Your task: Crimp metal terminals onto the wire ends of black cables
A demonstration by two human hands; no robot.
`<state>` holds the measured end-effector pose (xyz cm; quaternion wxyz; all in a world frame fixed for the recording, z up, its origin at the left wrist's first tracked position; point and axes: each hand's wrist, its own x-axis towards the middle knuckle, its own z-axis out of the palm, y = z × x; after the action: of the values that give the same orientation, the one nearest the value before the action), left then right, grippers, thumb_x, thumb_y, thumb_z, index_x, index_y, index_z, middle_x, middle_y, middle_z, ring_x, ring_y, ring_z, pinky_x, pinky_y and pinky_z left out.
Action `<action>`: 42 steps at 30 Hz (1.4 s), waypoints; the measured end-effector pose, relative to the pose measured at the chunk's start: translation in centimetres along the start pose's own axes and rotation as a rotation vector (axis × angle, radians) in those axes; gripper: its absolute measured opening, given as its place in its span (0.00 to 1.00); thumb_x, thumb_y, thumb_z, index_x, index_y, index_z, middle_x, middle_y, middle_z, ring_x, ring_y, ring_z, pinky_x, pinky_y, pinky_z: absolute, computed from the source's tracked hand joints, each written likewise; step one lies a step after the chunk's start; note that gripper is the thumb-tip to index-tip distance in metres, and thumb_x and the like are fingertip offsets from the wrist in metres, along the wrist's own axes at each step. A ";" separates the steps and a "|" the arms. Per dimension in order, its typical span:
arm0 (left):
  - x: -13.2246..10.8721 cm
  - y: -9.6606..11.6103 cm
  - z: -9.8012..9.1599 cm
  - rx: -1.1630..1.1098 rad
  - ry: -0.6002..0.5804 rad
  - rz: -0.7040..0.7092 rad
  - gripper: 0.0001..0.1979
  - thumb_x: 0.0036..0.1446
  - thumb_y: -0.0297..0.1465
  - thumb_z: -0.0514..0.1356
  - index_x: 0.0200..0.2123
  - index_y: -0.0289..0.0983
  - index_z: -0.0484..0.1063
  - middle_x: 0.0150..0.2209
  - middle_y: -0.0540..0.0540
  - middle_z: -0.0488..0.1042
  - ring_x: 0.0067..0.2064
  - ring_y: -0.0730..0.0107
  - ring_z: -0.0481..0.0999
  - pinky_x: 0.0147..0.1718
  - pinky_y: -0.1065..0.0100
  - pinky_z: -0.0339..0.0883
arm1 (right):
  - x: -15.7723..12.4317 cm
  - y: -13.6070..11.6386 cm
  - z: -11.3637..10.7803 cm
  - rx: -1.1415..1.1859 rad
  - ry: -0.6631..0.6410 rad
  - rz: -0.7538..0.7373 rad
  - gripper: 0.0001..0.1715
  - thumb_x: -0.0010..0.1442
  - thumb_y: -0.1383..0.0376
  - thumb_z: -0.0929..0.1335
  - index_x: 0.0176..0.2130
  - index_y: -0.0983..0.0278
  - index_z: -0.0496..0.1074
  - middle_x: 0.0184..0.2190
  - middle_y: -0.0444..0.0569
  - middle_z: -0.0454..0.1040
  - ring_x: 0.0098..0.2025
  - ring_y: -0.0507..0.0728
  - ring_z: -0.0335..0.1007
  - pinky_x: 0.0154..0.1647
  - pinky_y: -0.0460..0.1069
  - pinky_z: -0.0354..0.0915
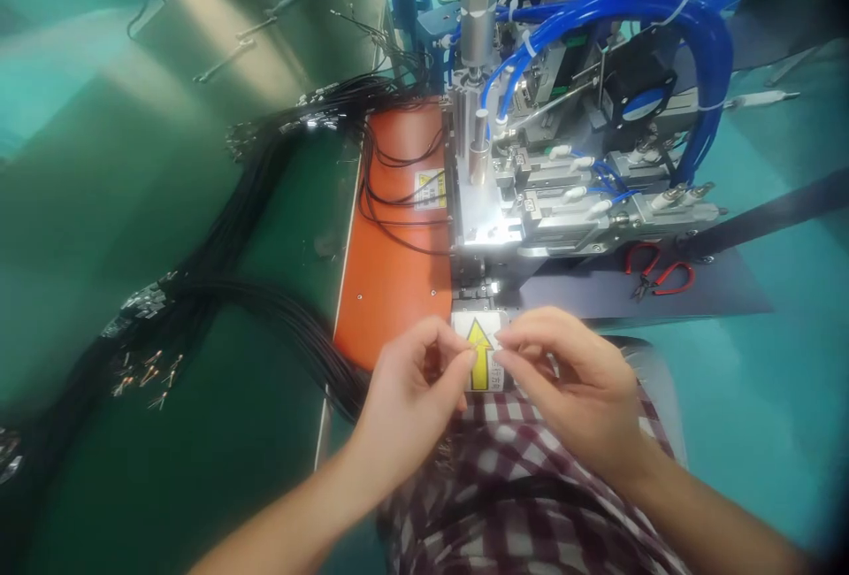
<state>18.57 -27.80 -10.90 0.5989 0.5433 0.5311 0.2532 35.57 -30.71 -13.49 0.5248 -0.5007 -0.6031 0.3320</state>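
Both hands are raised over the near end of the machine, in front of a white label with a yellow arrow (480, 371). My left hand (424, 380) has thumb and index finger pinched together at the label's left side. Facing it from the right, my right hand (570, 371) has its thumb and index fingertips brought close together. Anything between the fingertips is too small to make out. A narrow gap separates the two hands. Just beyond them lies the orange plate (391, 292), with several thin black cables (398, 221) running across it into the machine.
The metal machine (491, 212) with blue hoses (716, 53) stands ahead. Red-handled pliers (653, 279) lie on the dark shelf at right. Bundles of black cables (245, 195) stretch over the green table (265, 469) at left. Checked fabric (531, 504) covers the lap.
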 end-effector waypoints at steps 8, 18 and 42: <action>-0.2 -0.3 0.0 -0.021 -0.008 -0.001 0.08 0.59 0.33 0.60 0.30 0.37 0.66 0.21 0.54 0.67 0.22 0.77 0.68 0.24 0.74 0.63 | 0.2 0.0 1.0 0.056 -0.005 0.086 0.08 0.59 0.74 0.69 0.31 0.62 0.72 0.27 0.43 0.69 0.27 0.51 0.64 0.25 0.48 0.61; -0.1 -0.4 -0.1 -0.063 -0.017 -0.008 0.08 0.58 0.33 0.61 0.29 0.37 0.66 0.21 0.55 0.66 0.22 0.78 0.67 0.23 0.75 0.62 | 0.2 -0.3 1.5 0.155 0.001 0.249 0.06 0.59 0.71 0.69 0.30 0.63 0.72 0.25 0.42 0.69 0.22 0.49 0.62 0.21 0.45 0.60; 0.8 -0.8 -1.3 -0.328 -0.088 -0.025 0.10 0.58 0.35 0.62 0.30 0.35 0.67 0.19 0.55 0.66 0.18 0.83 0.61 0.19 0.77 0.52 | 1.5 -1.1 2.7 0.186 0.005 0.315 0.04 0.60 0.68 0.69 0.31 0.63 0.71 0.19 0.39 0.67 0.17 0.47 0.61 0.17 0.43 0.59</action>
<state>17.42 -26.78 -11.73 0.7051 0.4423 0.4628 0.3051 32.74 -29.22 -12.65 0.5117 -0.5391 -0.4828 0.4631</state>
